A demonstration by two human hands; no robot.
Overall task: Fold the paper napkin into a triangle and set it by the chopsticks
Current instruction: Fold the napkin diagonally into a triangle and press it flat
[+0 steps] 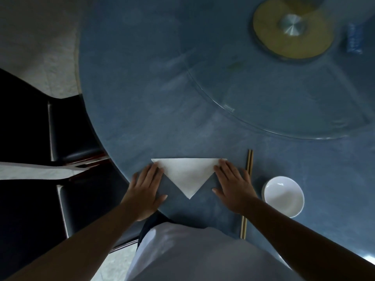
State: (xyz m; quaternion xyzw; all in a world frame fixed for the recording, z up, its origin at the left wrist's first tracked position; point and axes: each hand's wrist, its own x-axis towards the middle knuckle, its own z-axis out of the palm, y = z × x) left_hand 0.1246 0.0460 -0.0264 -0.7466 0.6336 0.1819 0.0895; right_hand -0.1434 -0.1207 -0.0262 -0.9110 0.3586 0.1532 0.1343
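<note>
A white paper napkin (188,175) lies flat on the blue table (162,98), folded into a triangle with its long edge away from me and its tip pointing at me. My left hand (146,187) rests flat with its fingertips on the napkin's left corner. My right hand (233,185) lies flat with its fingertips on the right corner. A pair of wooden chopsticks (249,165) lies just right of the napkin, running toward me; my right wrist covers their middle.
A white bowl (283,196) sits right of the chopsticks. A glass turntable (284,110) with a round yellow base (292,29) fills the far right, beside a blurred blue packet (354,38). Dark chairs (67,134) stand at the left table edge.
</note>
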